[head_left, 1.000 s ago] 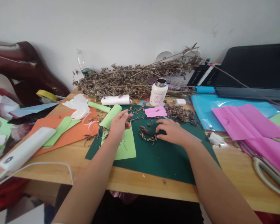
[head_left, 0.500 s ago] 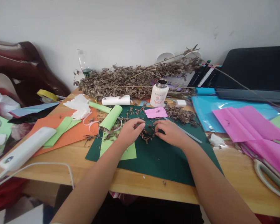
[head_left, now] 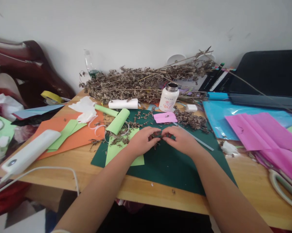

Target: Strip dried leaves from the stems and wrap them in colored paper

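My left hand (head_left: 143, 140) and my right hand (head_left: 178, 138) meet over the dark green mat (head_left: 170, 171). Their curled fingertips close around brown dried leaves (head_left: 156, 146), which the fingers partly hide. Behind my right hand lies a small pink paper piece (head_left: 164, 117), and a larger heap of dried leaves (head_left: 193, 121) is to its right. Left of my left hand, a rolled light green paper (head_left: 118, 122) rests near a flat green sheet (head_left: 111, 154) with leaf crumbs on it. A thin translucent strip (head_left: 196, 138) runs beside my right hand.
A bundle of dried stems (head_left: 128, 84) lies along the wall behind an uncapped white bottle (head_left: 169, 98). Left are orange paper (head_left: 75, 139) and a white corded device (head_left: 31, 150). Pink paper (head_left: 260, 129), scissors (head_left: 275, 184) and a blue packet (head_left: 218, 119) lie right.
Both hands have come together, closing the gap between their fingertips over the dried leaves. The whole view has shifted slightly.
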A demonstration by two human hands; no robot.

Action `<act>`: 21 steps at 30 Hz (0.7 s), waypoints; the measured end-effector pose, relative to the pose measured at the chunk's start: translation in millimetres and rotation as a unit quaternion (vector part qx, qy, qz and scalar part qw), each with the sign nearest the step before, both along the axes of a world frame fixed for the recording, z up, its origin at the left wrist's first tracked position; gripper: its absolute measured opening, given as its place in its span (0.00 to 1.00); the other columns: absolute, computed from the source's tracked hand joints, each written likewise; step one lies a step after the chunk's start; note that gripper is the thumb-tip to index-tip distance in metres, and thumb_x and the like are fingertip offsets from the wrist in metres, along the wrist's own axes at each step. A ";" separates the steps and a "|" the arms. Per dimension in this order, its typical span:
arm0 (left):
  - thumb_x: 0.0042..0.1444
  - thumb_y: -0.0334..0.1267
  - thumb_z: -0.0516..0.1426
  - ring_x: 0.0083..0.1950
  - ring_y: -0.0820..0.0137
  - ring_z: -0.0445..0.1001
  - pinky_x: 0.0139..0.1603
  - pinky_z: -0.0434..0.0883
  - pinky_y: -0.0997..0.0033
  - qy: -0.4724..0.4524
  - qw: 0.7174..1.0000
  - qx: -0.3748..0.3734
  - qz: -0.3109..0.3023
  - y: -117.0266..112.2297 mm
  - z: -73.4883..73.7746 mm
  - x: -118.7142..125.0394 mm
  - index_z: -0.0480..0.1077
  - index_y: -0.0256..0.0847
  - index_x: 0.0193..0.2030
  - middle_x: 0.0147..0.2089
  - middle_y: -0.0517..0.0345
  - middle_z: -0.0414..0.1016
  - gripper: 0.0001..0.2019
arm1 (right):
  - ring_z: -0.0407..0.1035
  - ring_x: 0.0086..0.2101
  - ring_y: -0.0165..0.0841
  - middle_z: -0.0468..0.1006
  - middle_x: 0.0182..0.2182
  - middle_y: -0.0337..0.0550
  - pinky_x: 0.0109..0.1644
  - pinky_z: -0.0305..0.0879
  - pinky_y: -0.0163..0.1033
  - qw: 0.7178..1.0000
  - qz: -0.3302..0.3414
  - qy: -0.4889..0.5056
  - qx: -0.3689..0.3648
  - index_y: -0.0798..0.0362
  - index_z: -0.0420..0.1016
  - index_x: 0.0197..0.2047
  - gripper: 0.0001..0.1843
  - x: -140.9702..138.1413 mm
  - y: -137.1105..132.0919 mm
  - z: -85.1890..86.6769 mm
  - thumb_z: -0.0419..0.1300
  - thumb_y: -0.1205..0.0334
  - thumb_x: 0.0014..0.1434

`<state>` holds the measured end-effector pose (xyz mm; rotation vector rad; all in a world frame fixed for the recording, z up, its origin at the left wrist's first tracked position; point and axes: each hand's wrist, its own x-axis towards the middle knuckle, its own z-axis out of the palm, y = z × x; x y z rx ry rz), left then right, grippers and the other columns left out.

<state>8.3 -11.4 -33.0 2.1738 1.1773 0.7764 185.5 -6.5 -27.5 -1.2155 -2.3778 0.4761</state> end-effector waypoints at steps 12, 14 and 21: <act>0.50 0.35 0.48 0.31 0.73 0.66 0.33 0.61 0.75 -0.031 0.998 -0.026 0.051 -1.1 -0.3 2.9 0.64 0.40 0.27 0.27 0.60 0.68 0.06 | 0.62 0.28 0.29 0.70 0.27 0.40 0.30 0.57 0.33 0.999 -0.009 0.045 -0.001 0.52 0.67 0.29 0.04 0.1 -0.5 1.1 0.52 0.64 0.49; 0.51 0.36 0.47 0.29 0.74 0.65 0.31 0.61 0.75 -0.053 0.995 -0.039 0.070 -0.5 -1.4 1.8 0.63 0.40 0.26 0.26 0.61 0.67 0.07 | 0.62 0.28 0.28 0.70 0.26 0.40 0.30 0.57 0.33 0.999 -0.001 0.048 0.010 0.52 0.68 0.28 0.05 1.7 0.6 0.7 0.51 0.66 0.49; 0.51 0.39 0.47 0.21 0.79 0.62 0.24 0.61 0.78 -0.187 0.971 -0.083 0.124 5.8 -3.4 -4.7 0.59 0.39 0.27 0.24 0.64 0.64 0.07 | 0.62 0.25 0.27 0.71 0.26 0.40 0.28 0.57 0.32 0.998 -0.019 0.060 -0.020 0.53 0.69 0.28 0.05 3.1 2.8 1.4 0.52 0.66 0.48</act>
